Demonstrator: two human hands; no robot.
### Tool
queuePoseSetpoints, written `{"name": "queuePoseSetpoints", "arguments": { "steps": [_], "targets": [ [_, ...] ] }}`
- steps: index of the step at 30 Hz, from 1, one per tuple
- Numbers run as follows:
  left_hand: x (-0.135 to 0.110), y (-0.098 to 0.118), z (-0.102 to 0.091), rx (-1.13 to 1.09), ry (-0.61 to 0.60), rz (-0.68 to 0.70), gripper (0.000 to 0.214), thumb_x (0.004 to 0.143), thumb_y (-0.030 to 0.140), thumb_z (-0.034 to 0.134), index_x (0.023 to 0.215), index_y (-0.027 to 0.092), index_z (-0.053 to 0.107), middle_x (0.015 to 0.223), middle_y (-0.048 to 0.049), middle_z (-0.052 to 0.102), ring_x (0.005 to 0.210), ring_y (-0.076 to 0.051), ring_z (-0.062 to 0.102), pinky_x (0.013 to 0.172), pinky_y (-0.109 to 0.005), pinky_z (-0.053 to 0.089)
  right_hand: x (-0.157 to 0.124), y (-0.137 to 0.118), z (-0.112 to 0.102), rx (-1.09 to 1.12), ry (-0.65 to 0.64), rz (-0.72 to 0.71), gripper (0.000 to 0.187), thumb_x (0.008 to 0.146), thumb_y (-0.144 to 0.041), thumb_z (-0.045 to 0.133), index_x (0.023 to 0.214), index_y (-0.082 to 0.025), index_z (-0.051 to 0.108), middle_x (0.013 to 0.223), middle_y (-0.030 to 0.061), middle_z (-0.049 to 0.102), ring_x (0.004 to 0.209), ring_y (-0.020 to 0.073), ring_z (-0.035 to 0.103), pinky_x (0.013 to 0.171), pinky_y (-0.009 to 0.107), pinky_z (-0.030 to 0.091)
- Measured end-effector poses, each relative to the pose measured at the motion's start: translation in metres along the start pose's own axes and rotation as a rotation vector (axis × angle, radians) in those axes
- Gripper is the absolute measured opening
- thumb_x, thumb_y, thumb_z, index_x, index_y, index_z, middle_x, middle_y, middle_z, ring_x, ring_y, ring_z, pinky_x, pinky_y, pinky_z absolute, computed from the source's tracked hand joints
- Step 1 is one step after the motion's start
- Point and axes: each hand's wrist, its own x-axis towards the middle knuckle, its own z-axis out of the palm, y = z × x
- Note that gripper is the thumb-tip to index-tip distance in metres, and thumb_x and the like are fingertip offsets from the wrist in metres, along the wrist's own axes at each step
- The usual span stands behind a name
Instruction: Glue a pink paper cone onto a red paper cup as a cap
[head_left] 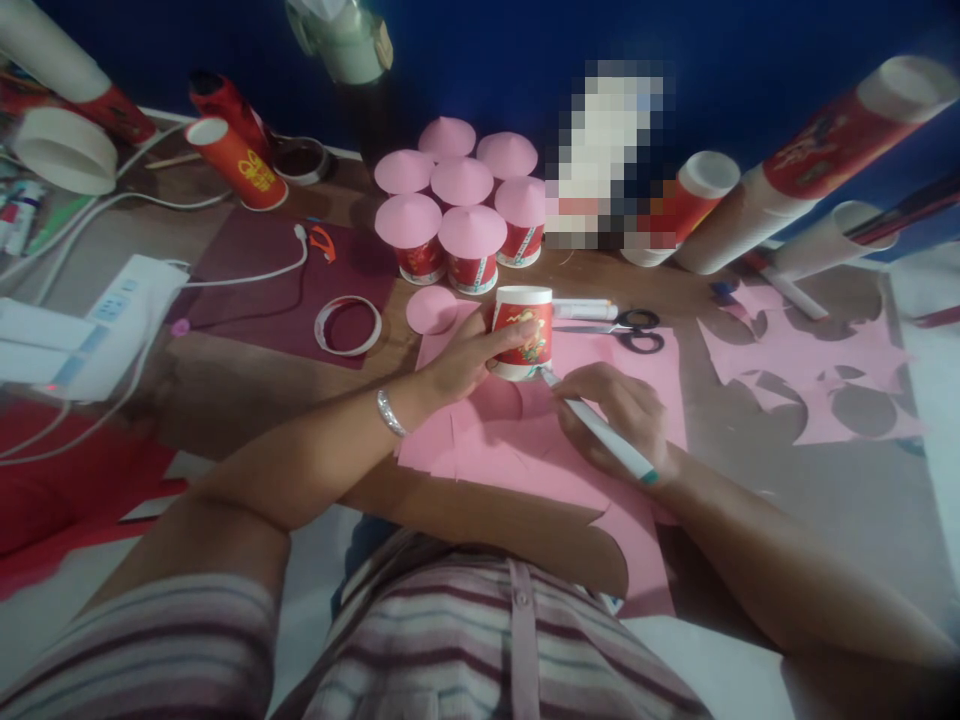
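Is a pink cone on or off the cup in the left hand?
Off: the cup in the left hand shows a bare white upper edge, while pink cones sit on cups behind it.

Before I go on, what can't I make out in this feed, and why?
All in the head view:
Left hand: fingertips, except the thumb's, hidden behind the red cup.
White pen in the right hand: tip too small and blurred to tell whether it touches the cup.
Rearmost pink cone: what stands under it is blocked by nearer cones.
Pixelated object: masked by blocks.
Red material, far left: cut off by the picture edge.
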Motion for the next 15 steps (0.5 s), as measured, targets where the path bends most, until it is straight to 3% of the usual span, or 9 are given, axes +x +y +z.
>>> {"name": "queuePoseSetpoints", "arguments": {
  "steps": [4, 15],
  "targets": [
    [-0.0006, 0.0004, 0.0006, -0.005, 0.001, 0.009, 0.038, 0.084, 0.041, 0.084, 0.108, 0.020, 0.064, 0.095, -0.0013, 0.070, 0.086, -0.016, 0.070, 0.078, -0.029, 0.056, 0.0006, -0.0015, -0.0004, -0.022, -0.001, 0.000, 0.017, 0.092, -0.008, 0.067, 0.102, -0.021, 0.063, 0.081, 0.0013, 0.072, 0.068, 0.0145, 0.070, 0.063, 0.025, 0.061],
    [-0.0011, 0.0003, 0.0004, 0.009, 0.008, -0.011, 0.044, 0.083, 0.043, 0.085, 0.112, 0.020, 0.062, 0.105, -0.0059, 0.072, 0.098, -0.022, 0.071, 0.083, -0.033, 0.058, 0.0023, -0.0051, 0.0010, -0.001, -0.019, -0.027, 0.015, 0.093, -0.008, 0.066, 0.101, -0.020, 0.061, 0.079, 0.0008, 0.070, 0.067, 0.0143, 0.070, 0.061, 0.025, 0.059]
  ]
}}
